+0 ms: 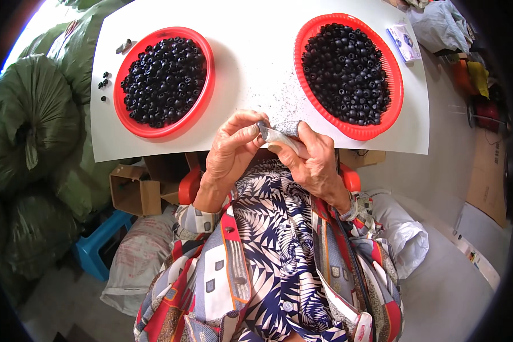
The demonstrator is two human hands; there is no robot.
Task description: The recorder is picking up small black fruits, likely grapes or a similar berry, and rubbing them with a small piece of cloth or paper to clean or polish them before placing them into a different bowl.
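Observation:
Over the table's near edge, my two hands meet at a whitish-grey strip (280, 138), which looks like tape or cloth. My left hand (233, 147) is closed, its thumb and fingertips pinching the strip's dark grey left end. My right hand (316, 165) is closed as well, with its thumb pressed on the strip's right part. A grey textured wrap (288, 127) shows by the right fingers; I cannot tell whether it is on a finger. Two red plastic baskets stand ahead, the left basket (210, 80) and the right basket (398, 85), both full of small black round hollow parts.
Dark crumbs lie on the white table (251, 68) between the baskets. Past the left basket are a small grey piece (123, 47) and loose black parts (104, 83). A printed packet (404, 43) lies at far right. Green sacks (31, 125), a cardboard box (134, 188) and a blue stool (100, 245) stand left.

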